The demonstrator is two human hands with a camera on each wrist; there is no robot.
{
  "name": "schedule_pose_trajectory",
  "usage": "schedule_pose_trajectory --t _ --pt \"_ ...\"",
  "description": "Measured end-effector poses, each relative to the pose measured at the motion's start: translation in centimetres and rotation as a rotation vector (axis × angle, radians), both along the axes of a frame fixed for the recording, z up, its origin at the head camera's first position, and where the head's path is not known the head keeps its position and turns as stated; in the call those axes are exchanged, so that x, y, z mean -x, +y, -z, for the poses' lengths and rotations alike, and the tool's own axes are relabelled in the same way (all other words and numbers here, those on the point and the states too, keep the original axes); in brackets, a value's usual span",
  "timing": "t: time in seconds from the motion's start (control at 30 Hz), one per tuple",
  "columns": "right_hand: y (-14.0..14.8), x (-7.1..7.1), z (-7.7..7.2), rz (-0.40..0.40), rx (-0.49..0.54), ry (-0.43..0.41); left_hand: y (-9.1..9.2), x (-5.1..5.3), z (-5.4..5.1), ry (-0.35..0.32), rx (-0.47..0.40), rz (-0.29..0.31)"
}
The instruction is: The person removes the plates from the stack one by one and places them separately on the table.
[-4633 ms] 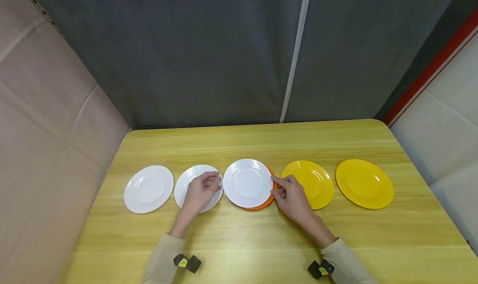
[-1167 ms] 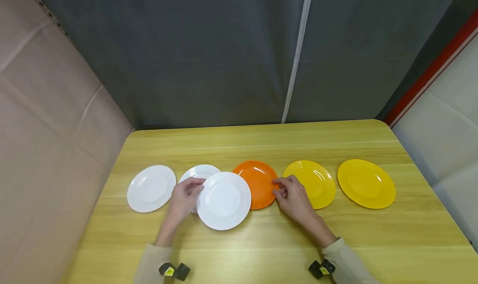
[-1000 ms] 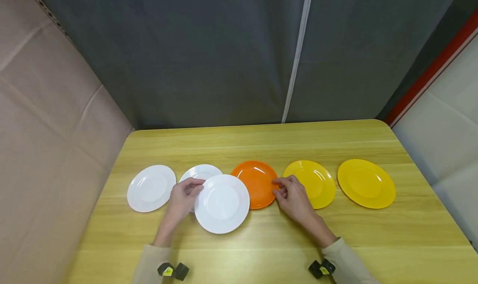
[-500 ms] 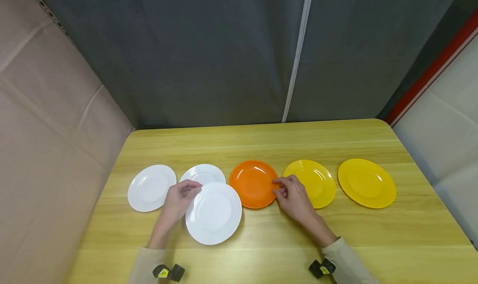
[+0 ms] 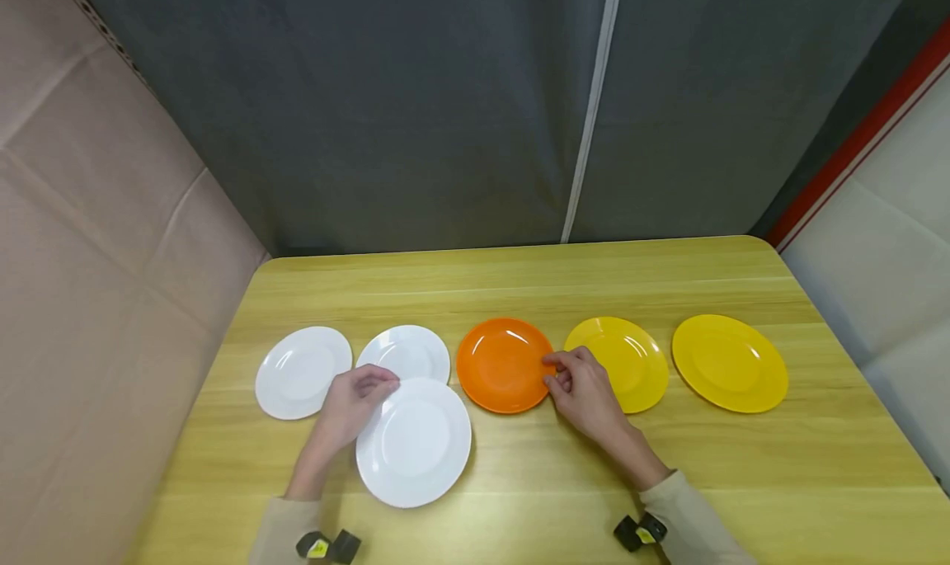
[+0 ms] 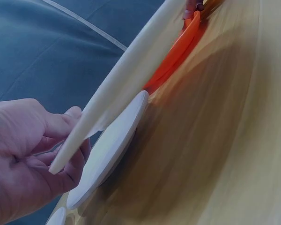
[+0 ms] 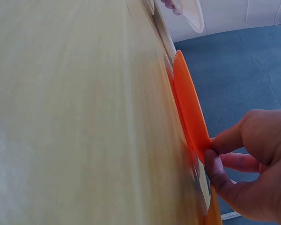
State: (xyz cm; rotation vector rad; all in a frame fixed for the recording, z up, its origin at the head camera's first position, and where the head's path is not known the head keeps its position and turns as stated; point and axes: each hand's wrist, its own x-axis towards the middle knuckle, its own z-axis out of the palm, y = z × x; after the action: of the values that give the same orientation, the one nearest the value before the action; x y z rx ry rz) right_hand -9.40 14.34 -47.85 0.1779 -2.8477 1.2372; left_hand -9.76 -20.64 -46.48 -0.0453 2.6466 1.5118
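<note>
My left hand pinches the rim of a white plate, held above the table in front of the row. In the left wrist view that white plate is tilted and clear of the wood, its rim between thumb and fingers. My right hand pinches the right rim of an orange plate in the middle of the row. The right wrist view shows thumb and forefinger at the edge of the orange plate, low over the tabletop. Another white plate lies just behind the held one.
One more white plate lies at the far left. Two yellow plates, a nearer one and an outer one, lie to the right. Beyond the wooden table hangs a dark grey curtain.
The white plate that covered the orange one has moved left and toward me in my left hand, uncovering the orange plate. My right hand stays at the orange plate's rim.
</note>
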Motion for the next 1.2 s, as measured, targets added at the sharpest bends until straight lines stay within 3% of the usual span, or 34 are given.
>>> schedule_pose_trajectory --t 0.33,0.7,1.2 --pt "0.1 -0.1 0.0 -0.012 -0.001 0.030 -1.7 -1.2 0.3 -0.036 0.068 0.039" --pt "0.2 -0.2 0.0 -0.007 -0.008 0.027 -3.3 -2.6 0.6 -0.057 0.042 0.073" --pt "0.1 -0.3 -0.1 -0.002 -0.006 0.024 -4.5 -3.6 1.1 -0.089 0.028 0.098"
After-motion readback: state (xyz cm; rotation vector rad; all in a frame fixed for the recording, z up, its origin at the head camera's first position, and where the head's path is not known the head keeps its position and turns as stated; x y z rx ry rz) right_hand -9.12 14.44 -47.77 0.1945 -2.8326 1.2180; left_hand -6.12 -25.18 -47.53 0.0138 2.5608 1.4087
